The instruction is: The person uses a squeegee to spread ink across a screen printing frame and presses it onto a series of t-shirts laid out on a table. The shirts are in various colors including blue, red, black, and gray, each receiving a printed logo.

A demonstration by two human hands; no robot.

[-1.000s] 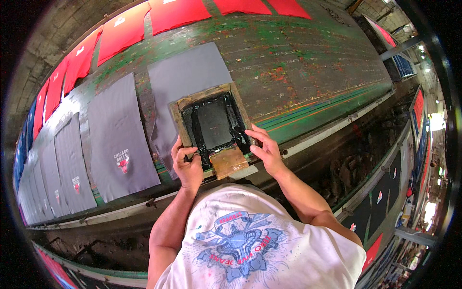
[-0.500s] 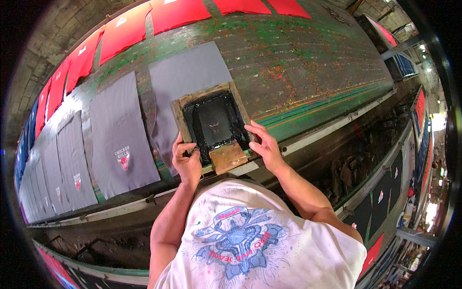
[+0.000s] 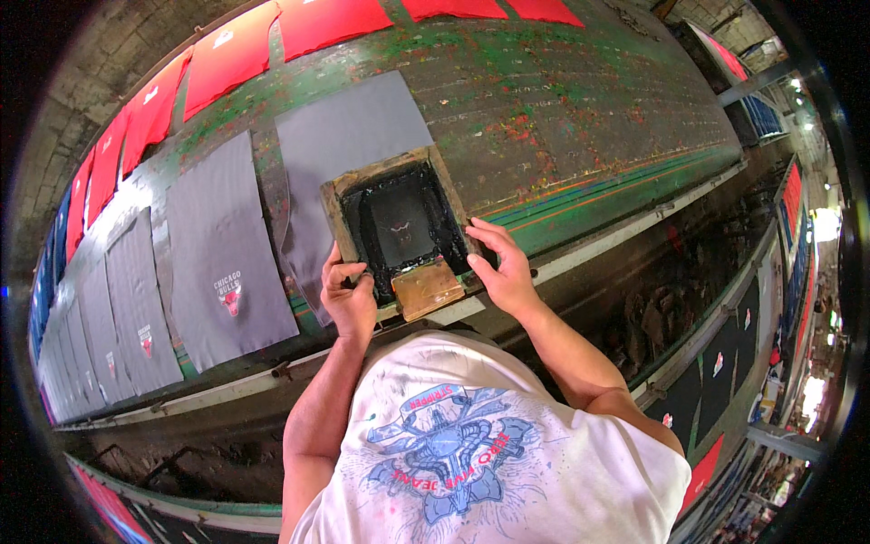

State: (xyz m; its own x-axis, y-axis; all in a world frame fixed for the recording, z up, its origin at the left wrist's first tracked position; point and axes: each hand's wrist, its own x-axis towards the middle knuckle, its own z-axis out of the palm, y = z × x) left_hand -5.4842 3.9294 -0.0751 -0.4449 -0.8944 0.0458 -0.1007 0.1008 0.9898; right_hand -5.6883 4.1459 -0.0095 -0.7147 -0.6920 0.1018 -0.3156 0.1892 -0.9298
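A wooden screen printing frame (image 3: 379, 170) lies on a grey fabric panel (image 3: 353, 122) near the table's front edge. Black ink coats its inner border, and a small faint motif shows in the dark mesh (image 3: 403, 227). My left hand (image 3: 350, 295) curls round the frame's left side near its lower corner, thumb on the wood. On the opposite side, my right hand (image 3: 503, 269) grips the edge between thumb and fingers. A squeegee with a flat wooden handle (image 3: 428, 288) rests at the frame's near end, between my hands; its blade is hidden.
Grey panels with a printed bull's head (image 3: 227, 263) lie in a row to the left. Red panels (image 3: 231, 68) line the table's far side. A pale rail (image 3: 625, 231) runs along the front edge. Another table with black panels (image 3: 716, 363) stands at the right.
The whole view has shifted slightly. My right fingers sit a little farther up the frame's side. Both hands stay on the frame, and the squeegee keeps its place.
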